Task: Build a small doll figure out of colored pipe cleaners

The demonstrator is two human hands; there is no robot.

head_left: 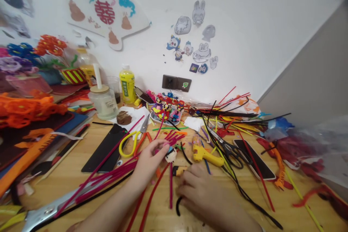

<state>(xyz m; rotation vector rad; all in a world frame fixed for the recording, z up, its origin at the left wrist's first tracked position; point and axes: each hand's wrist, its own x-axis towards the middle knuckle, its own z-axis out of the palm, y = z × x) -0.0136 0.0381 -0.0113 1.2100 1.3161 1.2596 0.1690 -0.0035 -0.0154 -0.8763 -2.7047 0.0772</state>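
"Pinching the figure (171, 156), the left hand (154, 157) sits left of the glue gun (208, 155). How does the figure's long axis lie?"

"Hard to tell: fingers cover part. A magenta stem (171, 190) beneath it runs nearward, left of the glue gun."

"And the right hand (199, 188)?"

"On the glue gun's near side, farther from the figure, curled. Fingertips hidden; I can't tell if it grips the black stem (178, 208)."

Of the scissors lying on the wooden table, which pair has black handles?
The black-handled metal scissors beside the yellow plastic glue gun; the mid-table scissors and large lower-left metal shears both show yellow handles.
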